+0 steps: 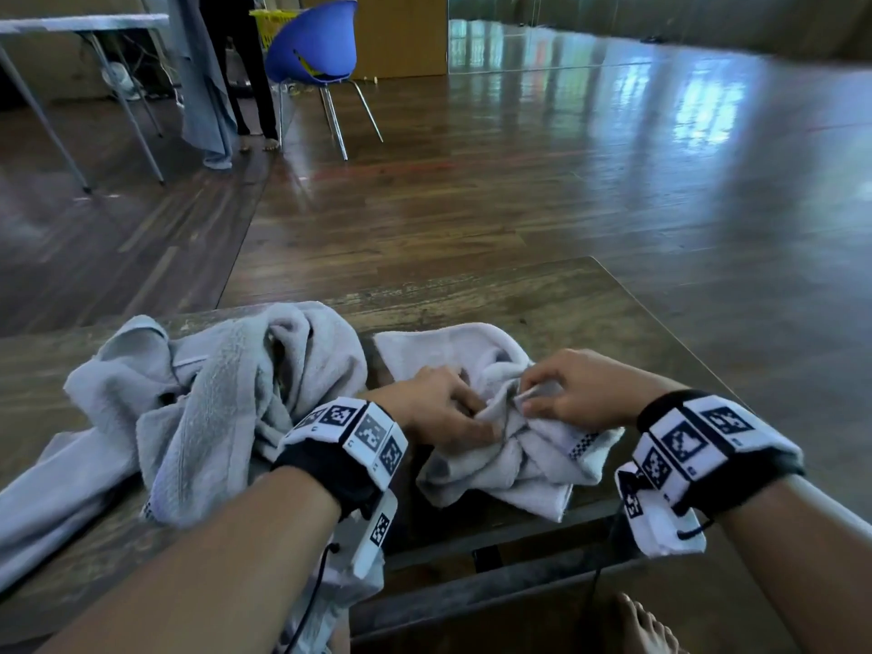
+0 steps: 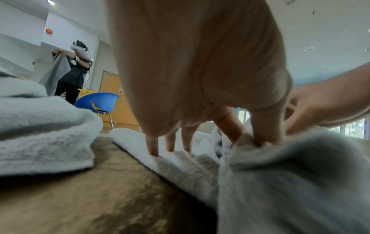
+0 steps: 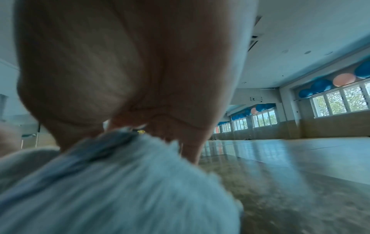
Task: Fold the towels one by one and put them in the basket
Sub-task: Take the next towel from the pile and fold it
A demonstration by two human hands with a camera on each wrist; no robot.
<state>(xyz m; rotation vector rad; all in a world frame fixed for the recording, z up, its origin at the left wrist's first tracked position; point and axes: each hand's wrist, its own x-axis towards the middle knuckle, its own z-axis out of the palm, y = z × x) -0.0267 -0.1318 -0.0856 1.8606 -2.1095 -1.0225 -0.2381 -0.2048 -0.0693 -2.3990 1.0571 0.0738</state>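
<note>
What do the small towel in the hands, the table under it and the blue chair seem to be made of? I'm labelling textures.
Small towel: looks like pale grey terry cloth, with a fuzzy looped pile and a checked woven band. Table: seemingly wood, worn and matt, with streaky grain. Blue chair: probably a moulded plastic shell, smooth with a slight sheen, on thin shiny metal legs.

Crumpled grey towels [image 1: 509,460] on table [image 1: 542,299]

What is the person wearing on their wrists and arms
Both forearms are bare, no sleeves. Each wrist carries a black strap ringed with white blocks printed with black square-patterned tags. A thin black cable hangs from the left wrist unit.
</note>
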